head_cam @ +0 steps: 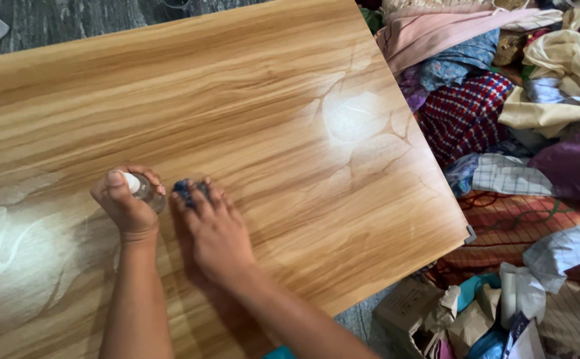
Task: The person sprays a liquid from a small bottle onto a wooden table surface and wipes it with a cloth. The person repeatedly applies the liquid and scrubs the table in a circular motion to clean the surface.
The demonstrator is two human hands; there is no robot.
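Hands side by side on the desk [250,100]: left hand [125,203] grips a small clear bottle [145,191]; right hand [213,229] presses a dark blue cloth [187,188] flat just beside it.

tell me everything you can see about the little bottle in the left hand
The small bottle looks like clear glass or plastic with a white cap, which the thumb presses on top. The left hand wraps around it, hiding most of its body, so its contents cannot be told. It stands roughly upright on the wooden table, just left of the right hand, which presses a dark blue cloth onto the surface.
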